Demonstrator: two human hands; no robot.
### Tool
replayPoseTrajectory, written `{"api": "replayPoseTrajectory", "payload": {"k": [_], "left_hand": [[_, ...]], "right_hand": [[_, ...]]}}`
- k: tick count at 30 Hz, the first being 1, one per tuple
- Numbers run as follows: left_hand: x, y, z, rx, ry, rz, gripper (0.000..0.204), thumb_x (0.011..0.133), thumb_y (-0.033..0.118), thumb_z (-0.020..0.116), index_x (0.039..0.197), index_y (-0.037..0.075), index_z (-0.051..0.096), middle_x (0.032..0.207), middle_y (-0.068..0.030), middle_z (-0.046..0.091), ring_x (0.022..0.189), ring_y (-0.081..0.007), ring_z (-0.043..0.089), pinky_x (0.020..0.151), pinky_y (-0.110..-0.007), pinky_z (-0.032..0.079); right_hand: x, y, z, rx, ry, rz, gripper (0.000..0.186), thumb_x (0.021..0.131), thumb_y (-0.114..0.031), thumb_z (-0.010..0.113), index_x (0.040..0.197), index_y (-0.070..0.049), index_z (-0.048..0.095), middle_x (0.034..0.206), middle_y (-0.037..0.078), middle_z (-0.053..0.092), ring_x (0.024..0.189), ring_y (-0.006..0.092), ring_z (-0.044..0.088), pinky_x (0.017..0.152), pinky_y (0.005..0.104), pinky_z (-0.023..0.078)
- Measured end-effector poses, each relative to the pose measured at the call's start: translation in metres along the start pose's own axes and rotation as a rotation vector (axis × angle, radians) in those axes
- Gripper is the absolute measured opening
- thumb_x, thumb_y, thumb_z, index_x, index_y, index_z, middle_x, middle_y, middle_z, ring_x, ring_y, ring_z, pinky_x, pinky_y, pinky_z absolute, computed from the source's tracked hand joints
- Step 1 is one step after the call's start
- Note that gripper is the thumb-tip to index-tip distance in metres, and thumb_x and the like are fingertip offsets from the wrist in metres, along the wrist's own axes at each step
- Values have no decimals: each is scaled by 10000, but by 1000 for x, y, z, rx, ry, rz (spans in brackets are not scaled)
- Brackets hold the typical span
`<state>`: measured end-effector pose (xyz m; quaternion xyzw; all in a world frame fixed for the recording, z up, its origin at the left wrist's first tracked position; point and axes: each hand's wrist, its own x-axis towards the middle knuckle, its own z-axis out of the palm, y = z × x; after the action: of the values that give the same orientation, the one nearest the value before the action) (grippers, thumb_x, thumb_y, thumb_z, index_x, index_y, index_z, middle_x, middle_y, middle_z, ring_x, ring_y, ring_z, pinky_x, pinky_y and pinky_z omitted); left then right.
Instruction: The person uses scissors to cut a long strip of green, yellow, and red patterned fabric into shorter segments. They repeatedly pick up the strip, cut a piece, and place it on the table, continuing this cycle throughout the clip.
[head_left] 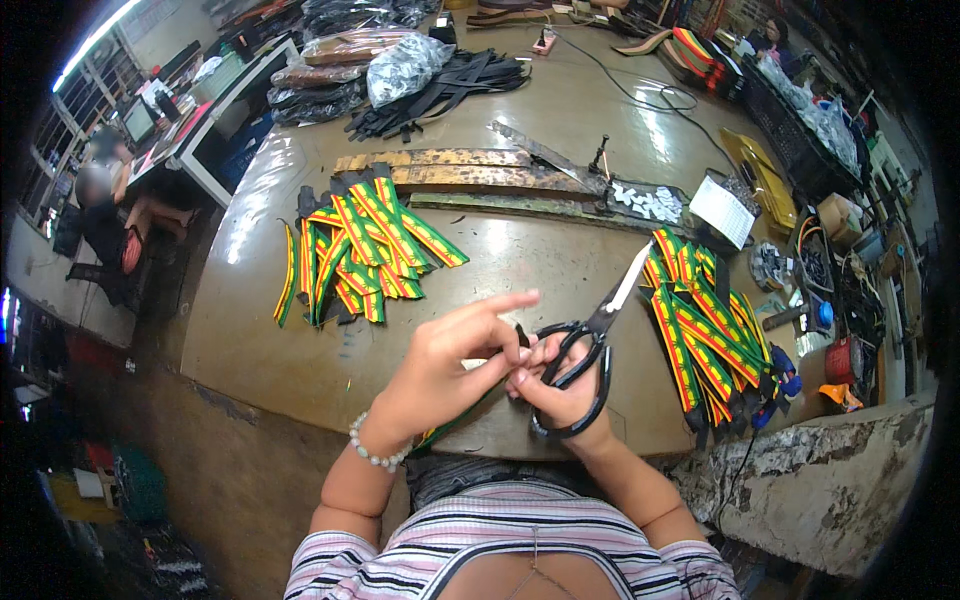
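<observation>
My left hand [435,355] is closed in a pinch at the dark end of a striped strap [430,437]; most of that strap is hidden behind the hand, and a green, yellow and red bit shows by the wrist. My right hand [572,402] has black-handled scissors [604,320] looped on its fingers, blades pointing up and away to the right. Its thumb and fingertip meet the left fingertips at the strap end. One pile of striped straps [365,245] lies to the left, and another strap pile [705,335] lies to the right.
Across the table [300,355] lie long metal-and-wood bars [440,175], a tray of small white pieces [645,203] and a paper sheet [722,212]. Black straps [440,95] and plastic-wrapped bundles [335,60] sit farther back. People are at far left and far right.
</observation>
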<state>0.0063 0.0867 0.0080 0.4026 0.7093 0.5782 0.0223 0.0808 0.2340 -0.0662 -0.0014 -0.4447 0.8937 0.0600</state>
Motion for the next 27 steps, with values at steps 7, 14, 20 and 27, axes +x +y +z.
{"api": "replayPoseTrajectory", "payload": {"k": [7, 14, 20, 27], "left_hand": [[3, 0, 14, -51, 75, 0, 167, 817, -99, 677, 757, -14, 546, 1244, -204, 567, 1068, -296, 660, 827, -338, 603], [-20, -2, -24, -13, -437, -261, 108, 809, -28, 709, 787, -10, 605, 1158, -165, 634, 968, -228, 675, 826, -322, 561], [-31, -14, -54, -8, -355, -152, 250, 824, -60, 628, 1048, 19, 707, 1055, -110, 651, 908, -191, 648, 780, -279, 521], [-45, 6, -91, 44, -46, -372, 441, 788, -23, 670, 1223, 46, 656, 1170, -46, 571, 956, -98, 580, 753, -222, 508]], "right_hand": [[-11, -3, 14, -407, -171, 181, 555, 756, -177, 820, 1183, -22, 503, 1053, 45, 594, 953, 136, 595, 808, 305, 504], [6, -35, -1, -267, 234, -152, 315, 823, -65, 756, 983, -46, 485, 862, 48, 606, 693, 128, 622, 632, 264, 523], [2, -27, -22, -105, 34, 8, 451, 976, -383, 562, 1180, -8, 418, 1152, 244, 588, 895, 252, 650, 723, 324, 568], [-35, -20, -13, -608, -449, 491, 425, 898, -376, 631, 1084, -14, 509, 886, 118, 571, 775, 222, 534, 705, 335, 461]]}}
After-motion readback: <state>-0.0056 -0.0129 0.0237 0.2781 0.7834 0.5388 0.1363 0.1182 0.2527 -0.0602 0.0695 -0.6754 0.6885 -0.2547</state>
